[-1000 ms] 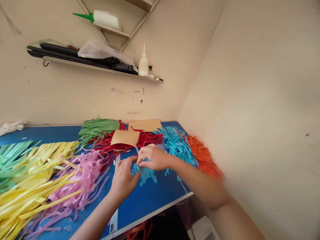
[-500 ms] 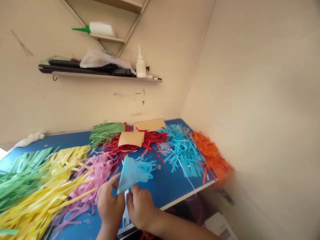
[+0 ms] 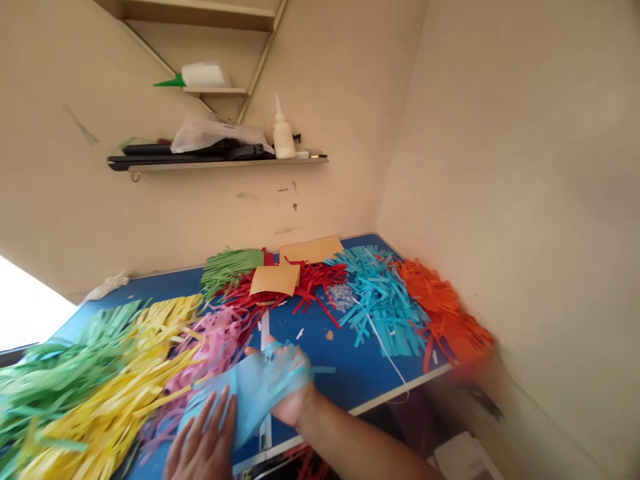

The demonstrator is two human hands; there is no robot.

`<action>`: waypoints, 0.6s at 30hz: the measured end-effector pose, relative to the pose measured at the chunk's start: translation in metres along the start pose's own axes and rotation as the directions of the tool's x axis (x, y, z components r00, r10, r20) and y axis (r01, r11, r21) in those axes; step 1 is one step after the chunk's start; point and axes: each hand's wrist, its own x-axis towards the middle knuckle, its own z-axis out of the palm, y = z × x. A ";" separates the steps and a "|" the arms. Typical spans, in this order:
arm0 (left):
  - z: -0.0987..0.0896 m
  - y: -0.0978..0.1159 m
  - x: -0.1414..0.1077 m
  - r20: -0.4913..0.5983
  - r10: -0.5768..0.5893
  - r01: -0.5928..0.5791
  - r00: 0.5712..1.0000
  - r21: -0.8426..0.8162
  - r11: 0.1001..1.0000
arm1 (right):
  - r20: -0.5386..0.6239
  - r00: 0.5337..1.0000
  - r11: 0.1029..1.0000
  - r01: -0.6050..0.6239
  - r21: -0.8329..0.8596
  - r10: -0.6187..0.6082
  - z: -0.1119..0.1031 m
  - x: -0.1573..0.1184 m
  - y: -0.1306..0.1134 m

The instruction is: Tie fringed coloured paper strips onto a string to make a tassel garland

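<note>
A piece of light-blue fringed crepe paper (image 3: 247, 397) lies at the front of the blue table, between my two hands. My left hand (image 3: 203, 433) rests flat on its uncut part, fingers stretched out. My right hand (image 3: 295, 400) is turned palm up, fingers apart, under the loose strips, which lie across it and partly hide the fingers. Close by on the left are pink fringed paper (image 3: 215, 333) and yellow fringed paper (image 3: 150, 347).
Green fringe (image 3: 100, 347) lies far left, red fringe (image 3: 320, 277) under brown card (image 3: 275, 280) at the back. Blue fringe (image 3: 387, 293) and orange fringe (image 3: 440, 300) are on the right. A shelf (image 3: 225, 163) holds a glue bottle (image 3: 284, 137).
The light-blue paper has come down from a raised, folded hold to lie flatter near the front edge. My left hand has opened onto it; my right hand has turned palm up under the strips.
</note>
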 end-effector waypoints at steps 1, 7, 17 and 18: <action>0.014 0.019 0.012 0.000 0.011 -0.011 1.000 -0.051 0.999 | -0.039 0.998 0.999 0.044 0.033 -0.042 -0.015 -0.008 -0.026; 0.071 0.095 0.048 0.144 0.087 -0.064 0.986 -0.155 0.986 | -0.385 0.712 0.768 0.340 -0.543 -0.587 -0.078 -0.094 -0.188; 0.056 0.094 0.066 0.313 0.099 -0.057 0.945 -0.139 0.989 | 0.427 0.895 -0.551 0.294 -0.781 -0.127 -0.115 -0.108 -0.065; 0.057 0.084 0.062 0.305 0.130 -0.079 0.943 -0.172 0.982 | 0.391 0.908 -0.546 0.254 -0.799 -0.150 -0.119 -0.102 -0.065</action>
